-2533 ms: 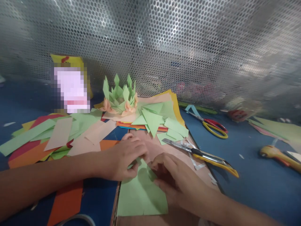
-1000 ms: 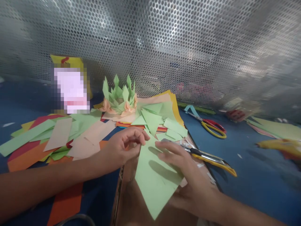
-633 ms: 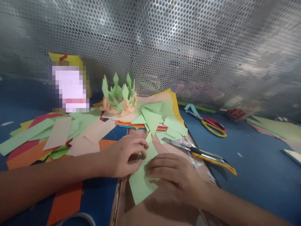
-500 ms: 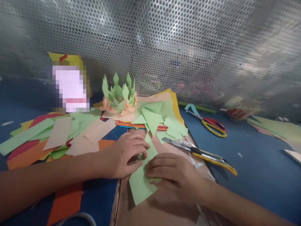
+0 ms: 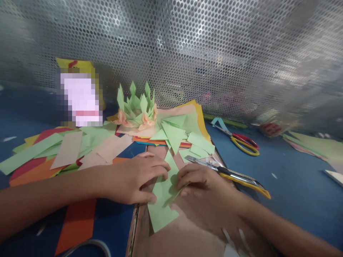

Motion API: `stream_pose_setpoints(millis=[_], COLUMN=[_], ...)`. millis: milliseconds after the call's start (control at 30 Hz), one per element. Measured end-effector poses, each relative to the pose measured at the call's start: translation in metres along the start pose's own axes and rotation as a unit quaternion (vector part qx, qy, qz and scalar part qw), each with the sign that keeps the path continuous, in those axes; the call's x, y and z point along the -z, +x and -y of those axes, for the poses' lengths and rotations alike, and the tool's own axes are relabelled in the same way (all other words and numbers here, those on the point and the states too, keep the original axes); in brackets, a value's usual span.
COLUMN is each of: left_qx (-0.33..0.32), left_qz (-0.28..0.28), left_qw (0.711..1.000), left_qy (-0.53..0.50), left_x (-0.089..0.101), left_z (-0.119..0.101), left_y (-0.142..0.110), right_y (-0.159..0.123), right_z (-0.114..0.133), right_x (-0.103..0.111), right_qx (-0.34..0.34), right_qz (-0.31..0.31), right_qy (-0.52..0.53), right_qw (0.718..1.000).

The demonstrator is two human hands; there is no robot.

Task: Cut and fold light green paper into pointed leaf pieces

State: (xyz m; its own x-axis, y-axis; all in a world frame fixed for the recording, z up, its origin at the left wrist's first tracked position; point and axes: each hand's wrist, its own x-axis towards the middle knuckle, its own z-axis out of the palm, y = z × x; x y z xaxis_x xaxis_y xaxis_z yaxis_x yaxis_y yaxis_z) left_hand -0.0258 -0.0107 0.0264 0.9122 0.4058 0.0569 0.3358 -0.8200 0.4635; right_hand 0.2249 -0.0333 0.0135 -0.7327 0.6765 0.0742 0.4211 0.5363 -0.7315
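A light green sheet of paper (image 5: 163,210) lies at a slant on the brown board (image 5: 198,232). My left hand (image 5: 139,176) rests on its left side, thumb and fingers apart, gripping nothing. On the right, my right hand (image 5: 199,184) pinches a raised flap of the same paper between thumb and fingers; part of that flap is hidden by the hand. Just beyond the sheet lie folded green paper pieces (image 5: 174,135). A box cutter (image 5: 230,175) with a yellow edge lies behind my right hand, its blade showing.
A green and peach folded-paper crown (image 5: 136,107) stands at the back on stacked coloured paper (image 5: 197,117). Loose paper pieces (image 5: 66,150) spread at left, with an orange strip (image 5: 77,225) nearer. Red and yellow scissors (image 5: 243,144) lie right. A perforated metal panel (image 5: 171,46) rises behind.
My right hand has shifted slightly up and right and now lifts a flap of the green paper. My left thumb has moved down and left, spreading from the fingers.
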Motion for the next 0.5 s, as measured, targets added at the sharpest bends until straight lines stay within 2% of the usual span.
stream_pose_setpoints(millis=[167, 367, 500], left_qx=[0.016, 0.080, 0.073], left_qz=[-0.012, -0.050, -0.072], left_qw=[0.999, 0.991, 0.989], left_qy=[-0.032, -0.092, -0.102], left_x=[0.000, -0.005, -0.003], left_z=[0.003, 0.003, 0.002], left_y=[0.006, 0.013, 0.013], right_y=[0.003, 0.006, 0.007], right_z=[0.001, -0.001, -0.001], right_x=[-0.009, -0.016, -0.018], right_qx=[-0.070, -0.136, -0.153], right_qz=[-0.059, -0.091, -0.103], right_qy=[-0.003, -0.047, -0.077], right_qw=[0.996, 0.985, 0.980])
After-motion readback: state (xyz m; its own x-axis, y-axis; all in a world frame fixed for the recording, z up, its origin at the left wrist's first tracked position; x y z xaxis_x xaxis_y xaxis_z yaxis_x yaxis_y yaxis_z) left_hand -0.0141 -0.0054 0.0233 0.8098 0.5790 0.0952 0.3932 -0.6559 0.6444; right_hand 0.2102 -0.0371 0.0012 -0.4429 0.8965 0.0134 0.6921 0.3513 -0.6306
